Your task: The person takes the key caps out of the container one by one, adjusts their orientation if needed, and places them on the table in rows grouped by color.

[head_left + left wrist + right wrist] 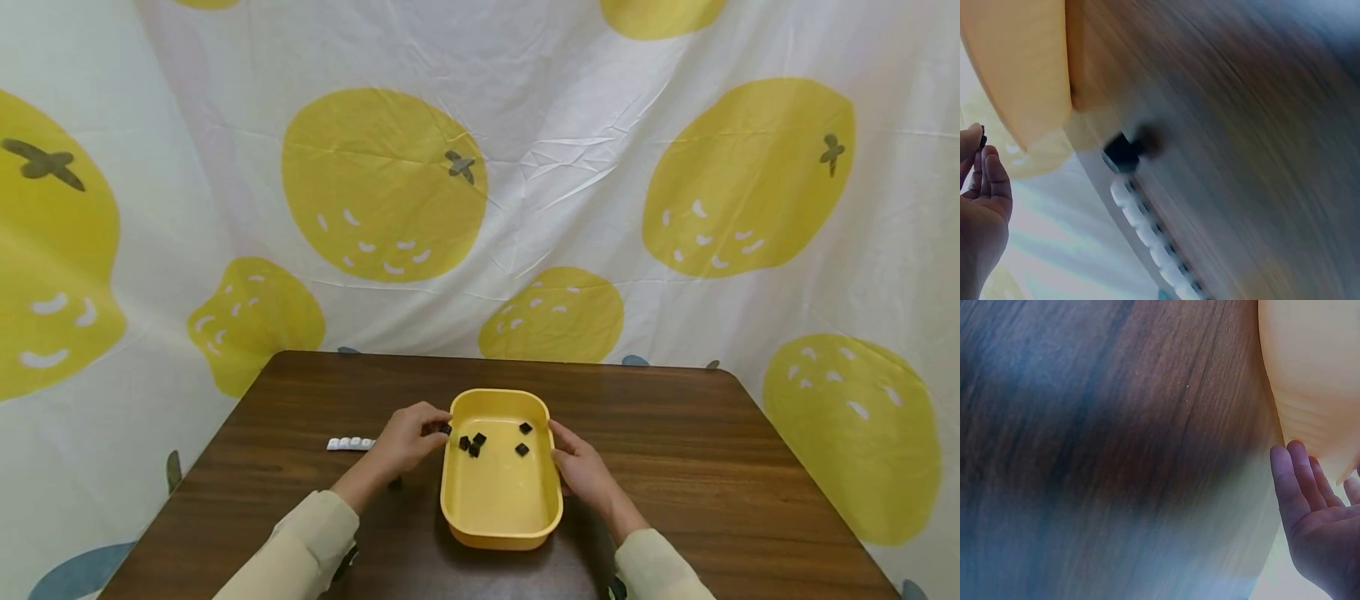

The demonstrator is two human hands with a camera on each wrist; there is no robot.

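A yellow rectangular bin [502, 508] stands in the middle of the head view, with several small black keycaps [521, 449] scattered on its floor. At its left rim my left hand [407, 437] pinches a black keycap [983, 137] between thumb and fingertips. My right hand [588, 475] rests against the bin's right side, its fingers [1288, 487] mostly straight along the outer wall. Another black keycap [1121, 153] lies on the table left of the bin, near the left forearm. Beyond it runs a row of white keycaps [348, 443], partly hidden by the left hand in the head view.
The brown wood-grain table [697, 492] extends on both sides of the bin. Behind its far edge hangs a white cloth [555, 208] printed with yellow fruit.
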